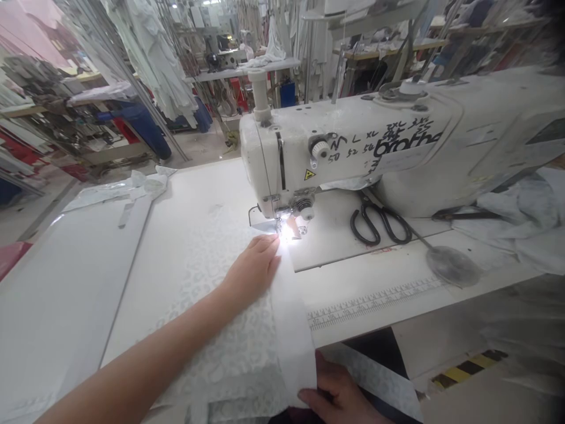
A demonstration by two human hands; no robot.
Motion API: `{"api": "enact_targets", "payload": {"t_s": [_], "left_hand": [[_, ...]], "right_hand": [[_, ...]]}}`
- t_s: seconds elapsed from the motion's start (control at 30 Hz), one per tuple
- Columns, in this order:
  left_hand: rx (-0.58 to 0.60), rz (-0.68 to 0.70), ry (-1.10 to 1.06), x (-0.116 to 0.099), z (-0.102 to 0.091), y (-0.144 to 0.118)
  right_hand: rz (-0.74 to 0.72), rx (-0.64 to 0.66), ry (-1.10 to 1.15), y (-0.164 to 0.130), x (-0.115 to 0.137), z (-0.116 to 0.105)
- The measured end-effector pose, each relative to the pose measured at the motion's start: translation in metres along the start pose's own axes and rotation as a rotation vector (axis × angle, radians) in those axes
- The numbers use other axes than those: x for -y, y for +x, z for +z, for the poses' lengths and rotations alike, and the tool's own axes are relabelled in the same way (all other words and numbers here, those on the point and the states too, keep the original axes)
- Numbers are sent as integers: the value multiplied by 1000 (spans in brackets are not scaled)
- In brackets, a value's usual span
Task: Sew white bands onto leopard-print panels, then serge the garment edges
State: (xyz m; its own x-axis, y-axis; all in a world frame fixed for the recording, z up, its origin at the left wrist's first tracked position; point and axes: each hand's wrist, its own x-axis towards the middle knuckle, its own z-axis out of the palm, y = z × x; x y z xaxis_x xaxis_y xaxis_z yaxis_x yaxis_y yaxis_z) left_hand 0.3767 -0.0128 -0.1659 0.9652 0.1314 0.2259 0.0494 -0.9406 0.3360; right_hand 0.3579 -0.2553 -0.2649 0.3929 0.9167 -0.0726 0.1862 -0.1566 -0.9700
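Observation:
A pale printed fabric (216,259) with a faint spotted pattern lies on the sewing table, a plain white strip (293,330) running along its right edge up to the needle. My left hand (256,265) lies flat on the fabric, fingertips just in front of the lit presser foot (282,227) of the white sewing machine (291,153). Lower down, at the table's front edge, my right hand (338,391) is closed on the lower part of the white strip, thumb on top and fingers underneath. Part of the fabric hangs below the table edge.
Black-handled scissors (379,224) lie under the machine arm. A rod with a round grey end (452,265) reaches towards the front edge, beside a printed ruler (375,303). Crumpled cloth (529,218) lies at the right; cloth scraps (150,182) lie at the left back.

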Motion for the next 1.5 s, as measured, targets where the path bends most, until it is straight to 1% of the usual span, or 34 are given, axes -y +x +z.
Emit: {"api": "enact_targets", "payload": {"t_s": [0.1,0.27,0.43,0.5,0.63,0.77,0.87,0.93,1.03,1.17,1.23,1.3,1.37,1.43,1.5], "left_hand": [[-8,0,-3,2,-2,4],[-12,6,4,4,-2,6],[-11,18,-14,8,-2,9],[-2,17,-11,8,-4,8],[30,3,5,2,-5,1],[40,-42,15,-6,-1,-13],[38,-42,22,-5,1,-16],[32,-25,22,0,1,-11],[27,-10,29,13,-2,5],[28,-11,57,30,-6,30],[29,-17,64,31,-8,33],[6,-37,65,24,-11,24],[-17,-71,40,10,-13,5],[3,-108,-9,-4,-13,-19],[32,-115,-42,-13,-11,-38]], "right_hand": [[-24,-40,-2,4,5,-2],[-82,-25,-16,11,6,-5],[-23,-25,-13,8,4,-6],[-26,-23,-35,6,4,-7],[-91,0,-91,1,4,-10],[-79,33,-109,-4,5,-11],[-104,31,-153,-5,10,-11],[-125,0,-172,-2,16,-11],[-118,-83,-173,2,26,-12],[-116,-139,-81,4,34,-10],[-114,-145,-13,2,35,-7],[-113,-155,26,-2,34,-5],[-114,-170,33,-5,33,-3],[-113,-190,28,-8,33,-3],[-116,-208,19,-11,34,-4]]}}
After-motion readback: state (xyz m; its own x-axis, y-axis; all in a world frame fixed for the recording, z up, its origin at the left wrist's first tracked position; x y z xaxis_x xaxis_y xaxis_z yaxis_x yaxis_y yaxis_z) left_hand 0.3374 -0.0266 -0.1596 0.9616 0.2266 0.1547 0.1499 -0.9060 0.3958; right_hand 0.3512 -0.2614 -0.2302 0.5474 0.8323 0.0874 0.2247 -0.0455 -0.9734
